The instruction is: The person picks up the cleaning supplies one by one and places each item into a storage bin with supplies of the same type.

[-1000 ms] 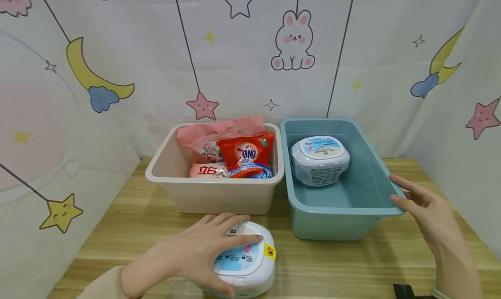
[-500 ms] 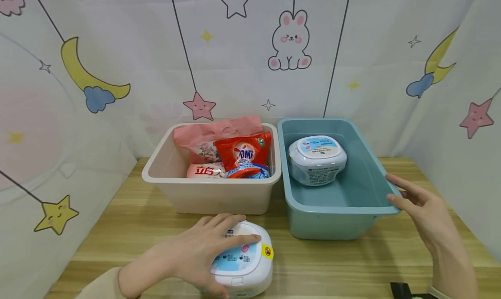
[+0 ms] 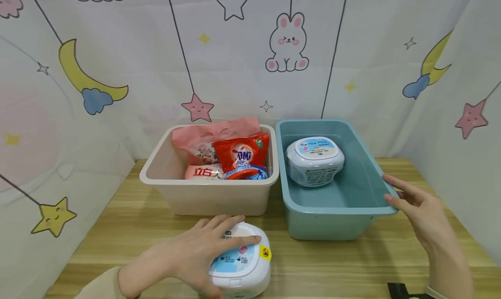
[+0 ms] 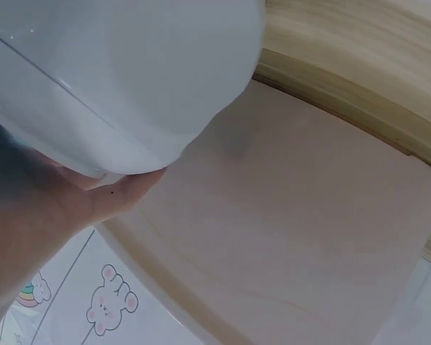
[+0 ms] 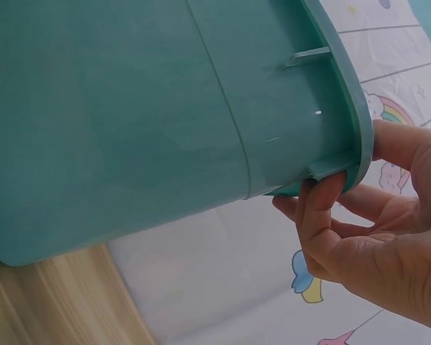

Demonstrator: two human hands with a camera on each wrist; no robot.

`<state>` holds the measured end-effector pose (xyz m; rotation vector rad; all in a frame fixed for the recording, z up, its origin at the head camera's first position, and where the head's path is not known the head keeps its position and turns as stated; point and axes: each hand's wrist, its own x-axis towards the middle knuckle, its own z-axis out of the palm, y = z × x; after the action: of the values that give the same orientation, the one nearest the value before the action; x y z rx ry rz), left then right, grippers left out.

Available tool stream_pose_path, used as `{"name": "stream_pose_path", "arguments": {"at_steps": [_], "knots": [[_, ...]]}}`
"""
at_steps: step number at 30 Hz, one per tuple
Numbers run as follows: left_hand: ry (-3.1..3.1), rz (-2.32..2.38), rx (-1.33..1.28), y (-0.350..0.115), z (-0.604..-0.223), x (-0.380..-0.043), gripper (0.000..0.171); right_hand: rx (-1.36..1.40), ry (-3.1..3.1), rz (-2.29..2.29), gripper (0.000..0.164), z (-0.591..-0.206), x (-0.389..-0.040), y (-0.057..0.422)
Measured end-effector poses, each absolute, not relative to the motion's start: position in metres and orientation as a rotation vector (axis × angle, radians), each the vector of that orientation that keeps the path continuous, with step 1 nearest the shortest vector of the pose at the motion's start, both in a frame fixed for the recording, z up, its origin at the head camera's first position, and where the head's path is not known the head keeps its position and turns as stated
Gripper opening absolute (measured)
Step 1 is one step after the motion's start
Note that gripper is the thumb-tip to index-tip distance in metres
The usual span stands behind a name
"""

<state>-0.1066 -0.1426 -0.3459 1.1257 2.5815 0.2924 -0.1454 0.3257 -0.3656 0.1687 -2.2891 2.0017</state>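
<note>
A white lidded plastic tub with a blue label and a yellow sticker stands on the table at the front. My left hand grips it from the left, thumb on the near side and fingers across the top and far edge. In the left wrist view the tub hides most of that hand. With thumb and fingers my right hand pinches the front right rim of a teal bin; the right wrist view shows the fingertips curled under the rim. Inside the bin sits a similar white tub, towards the left.
Left of the teal bin, and nearly touching it, stands a beige bin. It holds a pink bag, a red packet and other packs. A patterned cloth surrounds the wooden table.
The head view has shifted slightly, so everything appears a little further left. Both hands keep their places on the tub and the bin rim.
</note>
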Motion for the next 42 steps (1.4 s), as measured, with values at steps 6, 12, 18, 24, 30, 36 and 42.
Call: {"name": "stream_pose_path", "arguments": {"at_steps": [6,12,18,24,30,36,42], "knots": [[2.583,0.252,1.139,-0.1433,-0.3450,-0.1080,0.099,0.164,-2.312,1.982,0.052,-0.3676,-0.1445,0.3235],[2.597,0.230,1.166,-0.1422,-0.3463,-0.1091,0.099,0.153,-2.328,1.965,0.053,-0.3672,-0.1447,0.3242],[2.639,0.203,1.244,-0.1426,-0.3503,-0.1090,0.099,0.131,-2.350,1.939,0.053,-0.3666,-0.1448,0.3245],[2.688,0.171,1.306,-0.1431,-0.3534,-0.1092,0.099,0.122,-2.376,1.909,0.053,-0.3661,-0.1441,0.3254],[2.723,0.124,1.371,-0.1422,-0.3542,-0.1103,0.099,0.164,-2.326,1.951,0.052,-0.3663,-0.1443,0.3256],[2.721,0.104,1.422,-0.1408,-0.3526,-0.1113,0.099,0.153,-2.323,1.957,0.052,-0.3657,-0.1447,0.3256],[2.695,0.114,1.469,-0.1375,-0.3469,-0.1149,0.099,0.105,-2.403,1.869,0.053,-0.3643,-0.1448,0.3267]]}}
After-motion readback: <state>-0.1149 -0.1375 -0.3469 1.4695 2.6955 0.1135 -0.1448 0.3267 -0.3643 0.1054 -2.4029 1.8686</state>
